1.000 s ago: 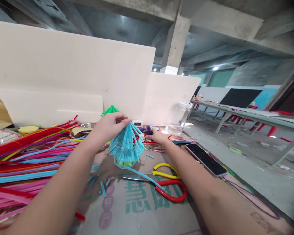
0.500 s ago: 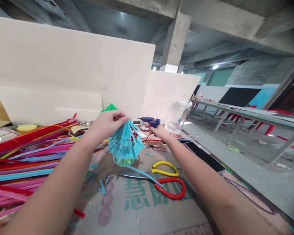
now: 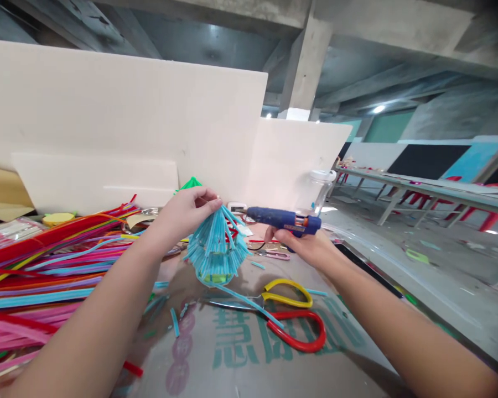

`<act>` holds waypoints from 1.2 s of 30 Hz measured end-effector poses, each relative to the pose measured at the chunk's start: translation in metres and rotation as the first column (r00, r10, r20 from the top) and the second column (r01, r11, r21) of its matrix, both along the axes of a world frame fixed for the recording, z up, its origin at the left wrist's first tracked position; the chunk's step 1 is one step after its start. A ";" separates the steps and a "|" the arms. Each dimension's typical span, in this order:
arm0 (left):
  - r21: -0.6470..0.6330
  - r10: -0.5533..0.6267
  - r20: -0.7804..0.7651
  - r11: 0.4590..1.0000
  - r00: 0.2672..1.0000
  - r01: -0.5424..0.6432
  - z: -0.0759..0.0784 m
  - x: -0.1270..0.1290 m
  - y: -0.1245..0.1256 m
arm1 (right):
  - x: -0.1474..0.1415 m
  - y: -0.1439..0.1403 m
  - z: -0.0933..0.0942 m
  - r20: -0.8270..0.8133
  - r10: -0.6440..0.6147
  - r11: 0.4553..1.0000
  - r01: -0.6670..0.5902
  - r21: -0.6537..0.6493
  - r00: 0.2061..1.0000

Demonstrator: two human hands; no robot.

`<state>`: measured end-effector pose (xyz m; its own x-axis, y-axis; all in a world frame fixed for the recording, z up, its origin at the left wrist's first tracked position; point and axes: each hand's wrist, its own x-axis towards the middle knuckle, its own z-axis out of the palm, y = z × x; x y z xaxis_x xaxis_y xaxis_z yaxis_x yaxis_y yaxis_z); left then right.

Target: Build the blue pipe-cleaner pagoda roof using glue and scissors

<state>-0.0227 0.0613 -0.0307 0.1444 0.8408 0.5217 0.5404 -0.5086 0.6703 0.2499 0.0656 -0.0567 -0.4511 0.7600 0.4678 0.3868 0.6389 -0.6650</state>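
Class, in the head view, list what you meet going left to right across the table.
Pile of coloured pipe cleaners → left hand → light-blue pipe-cleaner cone → blue glue gun → clear plastic jar

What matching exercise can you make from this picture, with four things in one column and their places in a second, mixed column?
Things:
1. blue glue gun
2. blue pipe-cleaner cone
3. scissors
4. clear plastic jar

Places:
A. flat on the cardboard, near the camera
B. pinched at its top by the left hand
C. standing at the far right, by the white board
D. held in the right hand

Pairs: 1-D, 2-B, 3-A, 4-C
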 end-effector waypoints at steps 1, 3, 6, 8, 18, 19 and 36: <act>-0.009 0.000 -0.002 1.000 1.000 0.000 0.000 0.000 -0.001 | -0.001 -0.005 0.001 0.000 0.022 0.999 -0.022 -0.036 1.000; -0.022 0.005 -0.007 1.000 1.000 -0.005 0.001 0.001 -0.003 | -0.004 -0.012 0.004 -0.030 0.057 0.993 -0.059 -0.104 0.998; -0.020 0.010 -0.019 1.000 1.000 -0.010 0.003 0.003 -0.006 | -0.010 -0.019 0.008 -0.055 0.031 0.987 -0.039 -0.156 0.998; -0.011 0.012 -0.032 1.000 0.999 -0.013 0.005 0.003 -0.008 | -0.013 -0.021 0.010 -0.060 0.013 0.987 -0.022 -0.159 0.998; -0.012 0.013 -0.049 1.000 0.999 -0.013 0.007 0.003 -0.008 | -0.007 -0.011 0.000 0.077 0.039 0.997 -0.034 -0.074 0.996; -0.009 0.010 -0.049 1.000 0.999 -0.010 0.006 0.003 -0.007 | -0.007 -0.010 -0.001 0.072 0.039 0.997 -0.034 -0.064 0.997; -0.025 0.004 -0.060 1.000 0.998 -0.005 0.009 0.005 -0.012 | -0.010 -0.012 0.004 0.086 0.087 0.996 -0.089 0.019 0.992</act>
